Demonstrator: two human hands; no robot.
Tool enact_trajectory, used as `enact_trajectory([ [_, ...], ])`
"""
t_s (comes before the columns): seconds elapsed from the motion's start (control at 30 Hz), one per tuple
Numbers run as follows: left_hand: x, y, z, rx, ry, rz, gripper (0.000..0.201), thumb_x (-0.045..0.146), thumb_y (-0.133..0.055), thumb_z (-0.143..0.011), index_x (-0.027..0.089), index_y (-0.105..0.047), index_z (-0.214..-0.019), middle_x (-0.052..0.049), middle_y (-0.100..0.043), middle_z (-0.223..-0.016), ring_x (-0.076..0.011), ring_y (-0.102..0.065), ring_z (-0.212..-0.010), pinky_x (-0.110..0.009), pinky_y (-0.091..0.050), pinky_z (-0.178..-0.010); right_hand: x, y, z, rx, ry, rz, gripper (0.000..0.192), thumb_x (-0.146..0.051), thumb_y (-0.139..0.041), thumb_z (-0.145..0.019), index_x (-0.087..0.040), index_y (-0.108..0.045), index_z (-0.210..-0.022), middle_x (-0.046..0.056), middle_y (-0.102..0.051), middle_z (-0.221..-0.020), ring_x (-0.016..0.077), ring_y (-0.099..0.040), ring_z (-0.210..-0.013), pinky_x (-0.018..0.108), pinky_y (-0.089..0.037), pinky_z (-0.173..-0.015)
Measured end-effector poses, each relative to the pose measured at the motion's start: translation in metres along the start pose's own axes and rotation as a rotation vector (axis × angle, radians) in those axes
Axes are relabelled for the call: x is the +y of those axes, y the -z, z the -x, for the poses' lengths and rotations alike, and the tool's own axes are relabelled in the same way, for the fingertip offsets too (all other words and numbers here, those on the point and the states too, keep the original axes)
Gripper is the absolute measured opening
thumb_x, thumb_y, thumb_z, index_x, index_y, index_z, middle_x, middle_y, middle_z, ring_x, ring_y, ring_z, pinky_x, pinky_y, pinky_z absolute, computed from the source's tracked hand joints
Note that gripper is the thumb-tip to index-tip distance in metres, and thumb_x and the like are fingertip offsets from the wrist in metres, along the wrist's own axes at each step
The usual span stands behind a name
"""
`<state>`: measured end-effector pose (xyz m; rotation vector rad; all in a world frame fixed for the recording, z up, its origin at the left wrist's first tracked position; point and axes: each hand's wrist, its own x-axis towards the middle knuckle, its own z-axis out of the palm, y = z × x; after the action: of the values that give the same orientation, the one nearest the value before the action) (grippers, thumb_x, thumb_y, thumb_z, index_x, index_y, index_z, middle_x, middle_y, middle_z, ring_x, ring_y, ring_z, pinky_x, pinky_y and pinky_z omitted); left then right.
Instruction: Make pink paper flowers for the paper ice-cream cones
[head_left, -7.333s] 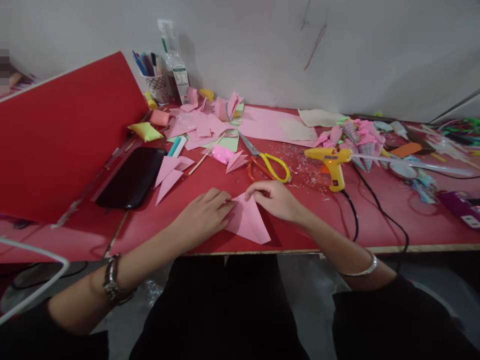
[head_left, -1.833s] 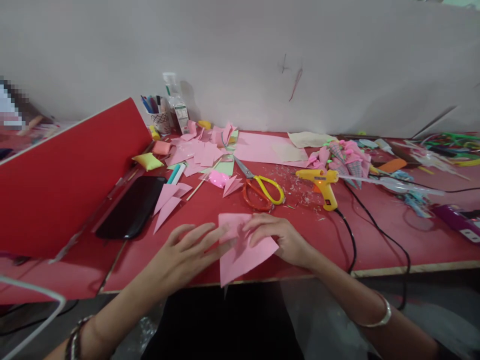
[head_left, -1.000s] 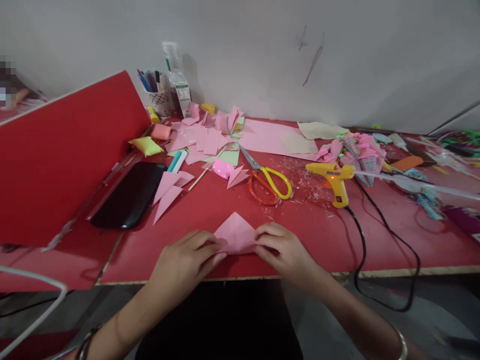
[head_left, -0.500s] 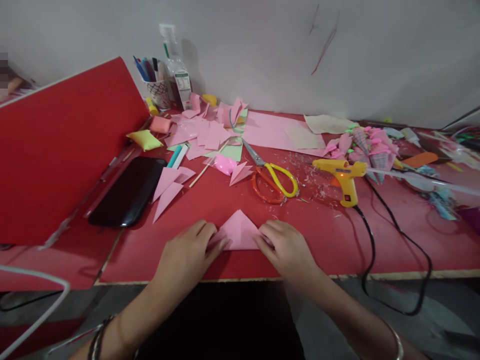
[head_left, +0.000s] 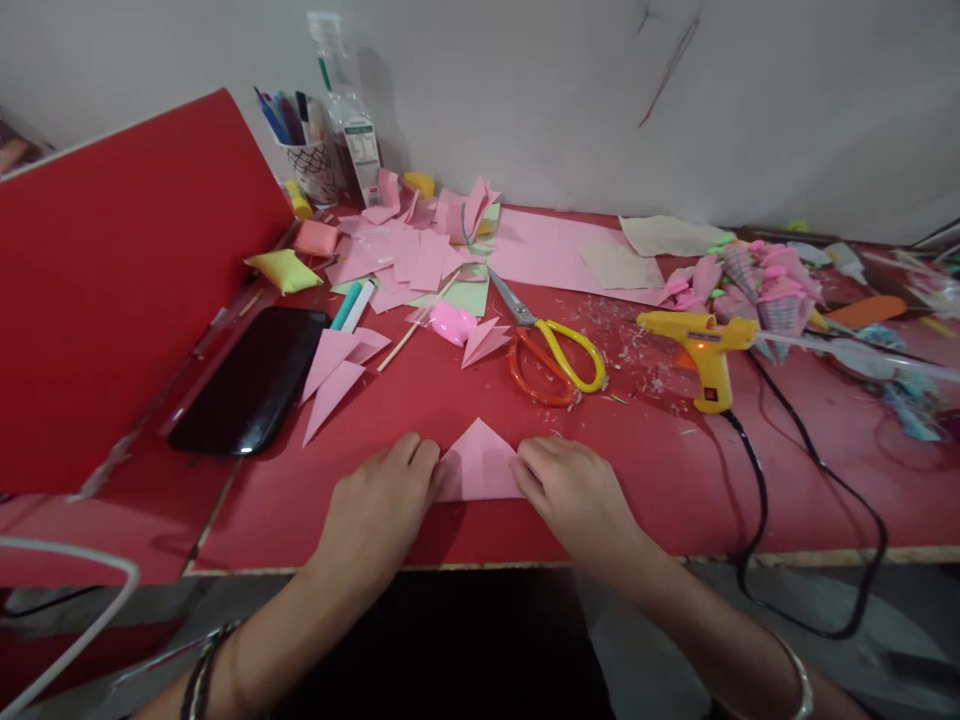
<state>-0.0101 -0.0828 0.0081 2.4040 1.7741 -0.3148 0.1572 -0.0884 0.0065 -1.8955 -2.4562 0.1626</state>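
Note:
A pink paper triangle [head_left: 480,465] lies flat near the front edge of the red table [head_left: 675,480], its point facing away from me. My left hand [head_left: 379,510] presses on its left corner with curled fingers. On the other side, my right hand [head_left: 577,495] pins down the right corner. Both hands rest on the tabletop and cover the triangle's lower corners.
Orange-and-yellow scissors [head_left: 551,350] and a yellow glue gun [head_left: 701,340] with a black cord lie behind. Folded pink pieces [head_left: 334,365], a black phone [head_left: 247,380], a red board [head_left: 112,280], a pen cup [head_left: 311,165], a bottle [head_left: 349,120] and paper scraps [head_left: 420,255] fill the left and back.
The pink sheet, open and askew earlier, is now folded into a triangle. Both hands have slid to its bottom corners and hold it flat.

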Motion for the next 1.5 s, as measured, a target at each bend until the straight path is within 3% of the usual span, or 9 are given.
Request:
enact_trajectory([
  [0.3, -0.001, 0.004, -0.002, -0.077, -0.020, -0.021, 0.024, 0.019, -0.030, -0.087, 0.017, -0.053, -0.084, -0.004, -0.058, -0.075, -0.0202, -0.059, -0.065, -0.024, -0.031, -0.043, -0.005, 0.005, -0.003, -0.076, -0.063, 0.047, 0.022, -0.020, -0.043, -0.080, -0.015, -0.054, -0.062, 0.002, -0.059, -0.059, 0.0129, -0.052, -0.055, 0.024, -0.018, -0.048],
  [0.47, -0.007, -0.001, -0.003, -0.027, -0.064, -0.007, 0.026, 0.029, -0.030, -0.088, 0.018, -0.053, -0.093, -0.004, -0.059, -0.079, -0.0169, -0.059, -0.062, -0.022, -0.033, -0.043, -0.005, 0.006, -0.004, -0.079, -0.063, 0.059, 0.020, -0.020, -0.045, -0.080, -0.015, -0.056, -0.063, 0.002, -0.060, -0.061, 0.0133, -0.053, -0.056, 0.025, -0.018, -0.047],
  [0.6, -0.019, -0.001, -0.007, 0.074, -0.202, -0.018, 0.032, 0.032, -0.031, -0.088, 0.019, -0.048, -0.112, -0.006, -0.058, -0.087, -0.0165, -0.058, -0.068, -0.023, -0.039, -0.050, -0.005, 0.005, -0.003, -0.070, -0.066, 0.082, 0.020, -0.019, -0.045, -0.079, -0.015, -0.056, -0.064, 0.003, -0.061, -0.060, 0.0132, -0.054, -0.055, 0.025, -0.017, -0.046],
  [0.77, -0.045, -0.005, -0.018, 0.133, -0.593, 0.092, 0.037, 0.038, -0.037, -0.085, 0.028, -0.044, -0.120, -0.005, -0.052, -0.092, -0.0166, -0.052, -0.080, -0.029, -0.042, -0.069, -0.006, 0.004, -0.003, -0.080, -0.073, 0.094, 0.020, -0.020, -0.043, -0.080, -0.016, -0.057, -0.066, 0.004, -0.062, -0.063, 0.0145, -0.055, -0.059, 0.025, -0.017, -0.047],
  [0.9, -0.063, -0.011, -0.025, 0.140, -0.660, 0.168, 0.044, 0.042, -0.044, -0.081, 0.039, -0.035, -0.124, -0.004, -0.045, -0.108, -0.0190, -0.046, -0.094, -0.034, -0.038, -0.081, -0.007, 0.005, -0.003, -0.111, -0.075, 0.095, 0.020, -0.021, -0.042, -0.082, -0.015, -0.057, -0.068, 0.004, -0.062, -0.066, 0.0156, -0.056, -0.062, 0.025, -0.017, -0.047],
  [1.07, -0.068, -0.002, -0.028, 0.018, -0.649, 0.171, 0.048, 0.042, -0.046, -0.080, 0.043, -0.030, -0.125, -0.004, -0.037, -0.119, -0.0220, -0.040, -0.102, -0.036, -0.037, -0.085, -0.005, 0.003, -0.003, -0.075, -0.065, 0.101, 0.020, -0.020, -0.044, -0.081, -0.016, -0.056, -0.066, 0.003, -0.061, -0.064, 0.0153, -0.055, -0.060, 0.025, -0.018, -0.047],
  [1.27, -0.072, 0.005, -0.032, -0.040, -0.689, 0.144, 0.053, 0.044, -0.050, -0.076, 0.045, -0.029, -0.125, -0.002, -0.029, -0.127, -0.0251, -0.035, -0.107, -0.043, -0.033, -0.090, -0.001, -0.009, 0.002, 0.223, 0.075, 0.148, 0.015, -0.018, -0.047, -0.077, -0.016, -0.055, -0.064, 0.002, -0.057, -0.059, 0.0152, -0.049, -0.058, 0.026, -0.024, -0.049],
  [1.4, -0.072, 0.005, -0.033, -0.073, -0.675, 0.143, 0.054, 0.042, -0.053, -0.076, 0.045, -0.029, -0.125, -0.002, -0.027, -0.130, -0.0259, -0.034, -0.109, -0.044, -0.032, -0.091, -0.003, -0.013, 0.005, 0.449, 0.276, 0.222, 0.017, -0.010, -0.042, -0.079, -0.017, -0.057, -0.083, 0.004, -0.058, -0.071, 0.0162, -0.045, -0.064, 0.028, -0.030, -0.058],
  [1.5, -0.072, 0.005, -0.033, -0.058, -0.672, 0.151, 0.056, 0.039, -0.055, -0.075, 0.046, -0.029, -0.124, -0.001, -0.028, -0.131, -0.0256, -0.034, -0.110, -0.044, -0.031, -0.092, -0.010, -0.011, 0.008, 0.403, 0.497, 0.162, 0.024, -0.011, -0.037, -0.083, -0.020, -0.055, -0.095, 0.005, -0.057, -0.082, 0.0163, -0.044, -0.071, 0.029, -0.032, -0.066],
])
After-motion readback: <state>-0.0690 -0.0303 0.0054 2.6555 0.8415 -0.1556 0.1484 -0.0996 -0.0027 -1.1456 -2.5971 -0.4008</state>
